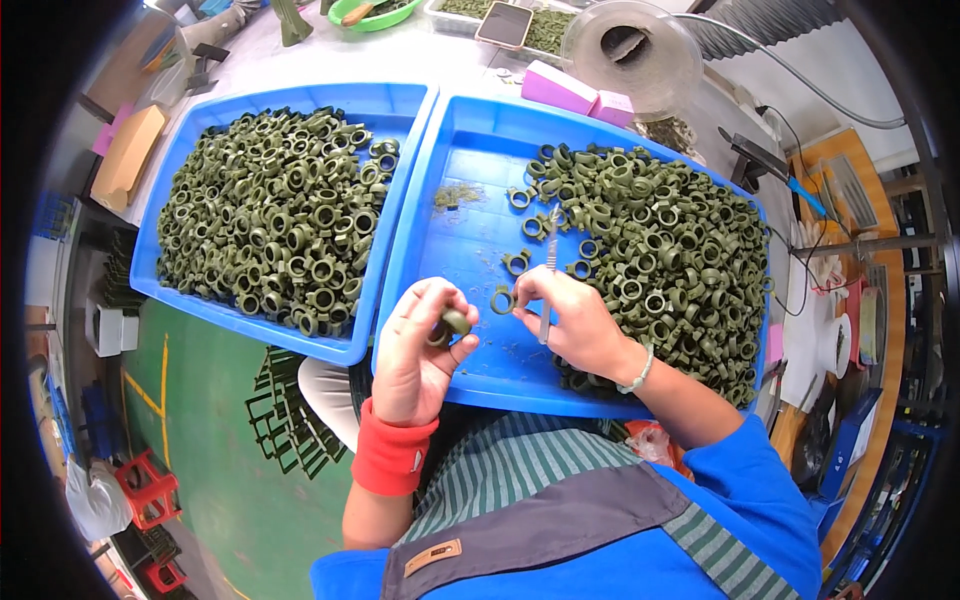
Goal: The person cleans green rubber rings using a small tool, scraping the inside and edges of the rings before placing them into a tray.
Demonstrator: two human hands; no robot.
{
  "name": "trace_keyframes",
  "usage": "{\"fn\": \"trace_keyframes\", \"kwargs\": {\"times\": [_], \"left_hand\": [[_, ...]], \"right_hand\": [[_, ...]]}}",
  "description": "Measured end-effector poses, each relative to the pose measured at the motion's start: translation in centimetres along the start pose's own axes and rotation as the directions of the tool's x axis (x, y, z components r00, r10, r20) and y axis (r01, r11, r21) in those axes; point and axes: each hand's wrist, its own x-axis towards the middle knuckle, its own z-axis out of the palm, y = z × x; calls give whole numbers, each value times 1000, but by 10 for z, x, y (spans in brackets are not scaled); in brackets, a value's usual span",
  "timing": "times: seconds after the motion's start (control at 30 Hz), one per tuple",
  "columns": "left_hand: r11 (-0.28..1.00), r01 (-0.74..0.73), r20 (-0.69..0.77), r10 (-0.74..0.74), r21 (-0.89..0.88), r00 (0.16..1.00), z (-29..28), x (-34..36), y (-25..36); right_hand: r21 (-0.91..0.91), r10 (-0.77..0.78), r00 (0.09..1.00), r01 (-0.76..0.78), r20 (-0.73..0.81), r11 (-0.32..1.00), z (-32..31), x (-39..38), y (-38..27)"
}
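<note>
My left hand (pixel 420 350) is closed on an olive-green ring part (pixel 452 323), held above the near left of the right blue tray (pixel 420 260). My right hand (pixel 575 325) grips a slim silver blade tool (pixel 550 260), pointed away from me, with its fingertips close beside a loose ring (pixel 501 298). A heap of similar rings (pixel 660 270) fills the right side of this tray, with a few strays and green shavings (pixel 458 197) on its bare part. A second blue tray (pixel 145 262) on the left holds another large pile (pixel 270 210).
At the back stand pink boxes (pixel 557 88), a phone (pixel 503 24), a green bowl (pixel 370 12) and a round metal fixture (pixel 632 60). Tools with cables (pixel 760 160) lie at the right. A cardboard piece (pixel 128 160) is at left; red stools (pixel 147 488) stand on the floor.
</note>
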Motion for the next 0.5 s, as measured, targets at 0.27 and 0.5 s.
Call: {"fn": "trace_keyframes", "kwargs": {"times": [0.27,0.5], "left_hand": [[951,22,-60,-3,307,998,6,6,-17],[965,58,-51,-46,255,998,11,6,-18]], "right_hand": [[342,-2,964,96,-264,935,-3,2,-27],[261,-112,943,198,-313,945,-11,1,-27]]}}
